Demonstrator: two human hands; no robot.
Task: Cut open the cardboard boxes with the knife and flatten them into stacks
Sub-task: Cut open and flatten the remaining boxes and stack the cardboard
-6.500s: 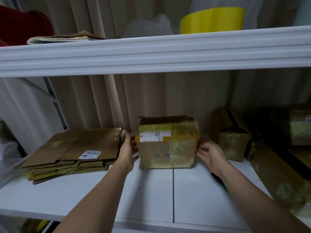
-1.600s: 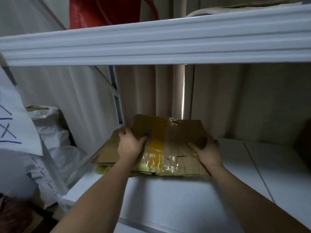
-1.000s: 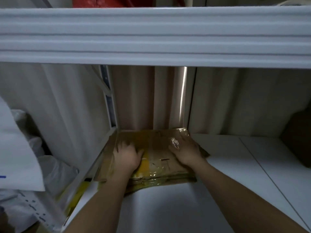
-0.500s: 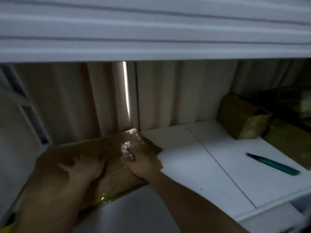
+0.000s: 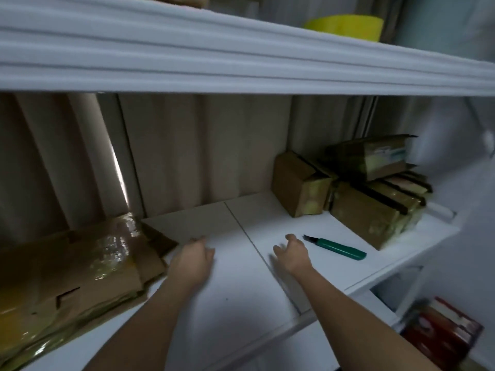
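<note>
Knife between flattened stack left, boxes right.

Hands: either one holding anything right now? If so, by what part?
Nothing is held. The left hand and right hand hover over the white shelf, fingers loosely curled. The knife lies untouched beside the right hand.

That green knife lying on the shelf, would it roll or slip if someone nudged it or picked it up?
The green knife looks slim and light, so it should lift easily. It lies flat on the smooth white shelf, so a nudge would probably slide it. Its blade tip looks bare at the end nearer the right hand; gripping the handle seems safer.
</note>
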